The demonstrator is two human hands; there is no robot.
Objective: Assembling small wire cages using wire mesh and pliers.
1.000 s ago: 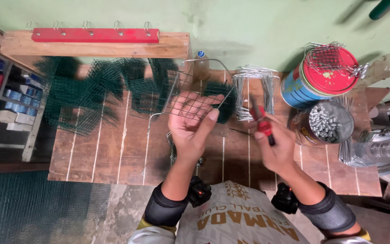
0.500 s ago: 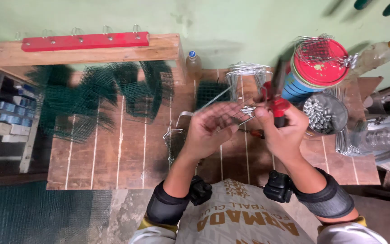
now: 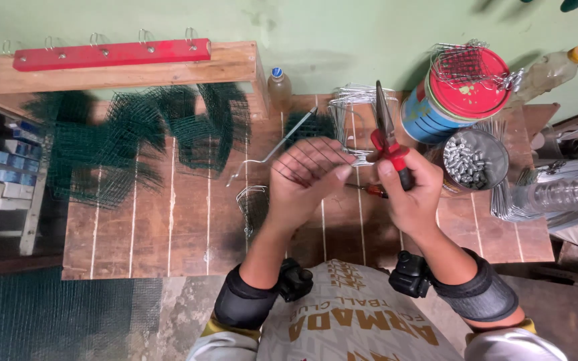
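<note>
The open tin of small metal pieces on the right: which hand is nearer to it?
Right. The right hand, holding red-handled pliers, is just beside the tin; the left hand is farther away, beyond it.

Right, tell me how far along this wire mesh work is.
Done: one finished-looking small wire piece lies on the wooden bench. In hand: left hand holds a dark wire mesh panel, right hand holds red-handled long-nose pliers. Left: green mesh pieces lie unworked.

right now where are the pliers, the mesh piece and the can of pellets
pliers (image 3: 391, 148), head view, on the red handle in the right hand
mesh piece (image 3: 309, 160), head view, on the wire grid over the left palm
can of pellets (image 3: 474, 159), head view, on the grey pellets inside
</note>
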